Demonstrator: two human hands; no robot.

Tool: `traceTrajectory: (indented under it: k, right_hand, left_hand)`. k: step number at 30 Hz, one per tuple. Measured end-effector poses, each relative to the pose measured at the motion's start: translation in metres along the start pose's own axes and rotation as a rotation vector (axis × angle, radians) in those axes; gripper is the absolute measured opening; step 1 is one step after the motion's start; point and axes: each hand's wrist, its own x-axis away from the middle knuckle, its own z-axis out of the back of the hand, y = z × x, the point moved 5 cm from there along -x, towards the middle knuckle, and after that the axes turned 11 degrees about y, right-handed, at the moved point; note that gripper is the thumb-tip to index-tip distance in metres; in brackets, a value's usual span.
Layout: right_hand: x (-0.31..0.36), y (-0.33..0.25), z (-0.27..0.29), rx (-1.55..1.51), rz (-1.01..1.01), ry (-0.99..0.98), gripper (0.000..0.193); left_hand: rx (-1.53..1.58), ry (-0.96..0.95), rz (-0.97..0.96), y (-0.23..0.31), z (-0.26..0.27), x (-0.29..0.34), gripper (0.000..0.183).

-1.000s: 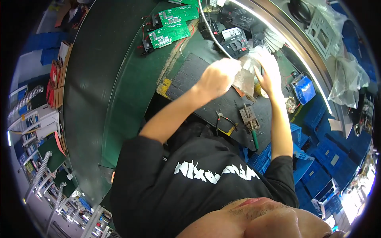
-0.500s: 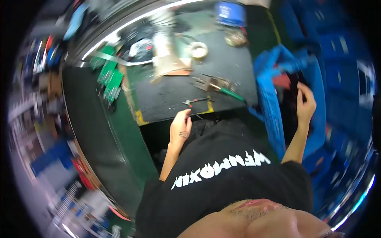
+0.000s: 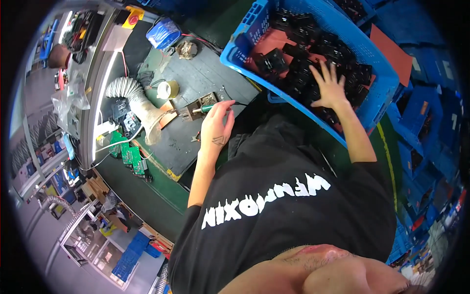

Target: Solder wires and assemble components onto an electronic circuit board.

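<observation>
My right hand is spread wide over the blue crate, its fingertips at the heap of black plastic parts. Whether it touches them is unclear. Over the edge of the dark work mat, my left hand is held loosely with its fingers apart and nothing visible in it. Just beside its fingertips lies a soldering iron with a green handle, its tip end by a metal stand. Small pliers, partly hidden, lie near my left wrist.
A ribbed fume hose bends down over the bench next to a roll of tape. Green circuit boards lie at the bench's left. A blue-wrapped object stands at the far edge. Blue bins are stacked on the right.
My view has swung right, bringing the crate more fully into sight. My right hand has gone from loosely curled to spread over the parts. My left hand is now beside the soldering iron.
</observation>
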Motion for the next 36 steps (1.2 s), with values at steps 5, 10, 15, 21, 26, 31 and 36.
traceTrajectory:
  k: [5,10,15,21,26,31,36]
  right_hand:
    - [-0.042,-0.033,-0.023,-0.035,0.119,0.070,0.138]
    - [-0.062,-0.030,-0.040,0.070,0.109,-0.002,0.129]
    - [-0.068,-0.037,-0.027,0.144,0.208,-0.016,0.090]
    - [-0.080,0.004,-0.045,0.047,0.213,-0.071,0.079]
    - [-0.086,-0.031,-0.044,0.117,0.180,-0.206,0.076]
    - [-0.078,-0.031,-0.056,0.058,0.258,0.050,0.072]
    - [-0.074,-0.001,-0.041,0.010,0.324,0.134,0.075]
  left_hand:
    - [-0.020,-0.052,-0.004,0.011,-0.024,0.001,0.025]
    - [-0.065,0.016,0.182,-0.038,-0.017,0.043,0.022]
    - [0.012,0.299,0.670,-0.168,-0.005,0.171,0.013]
    - [0.361,0.280,0.919,-0.284,-0.057,0.408,0.015]
    - [0.262,0.349,1.239,-0.268,-0.057,0.500,0.020]
    - [0.341,0.370,1.280,-0.230,-0.075,0.479,0.029]
    - [0.135,0.675,1.079,-0.174,-0.074,0.401,0.025]
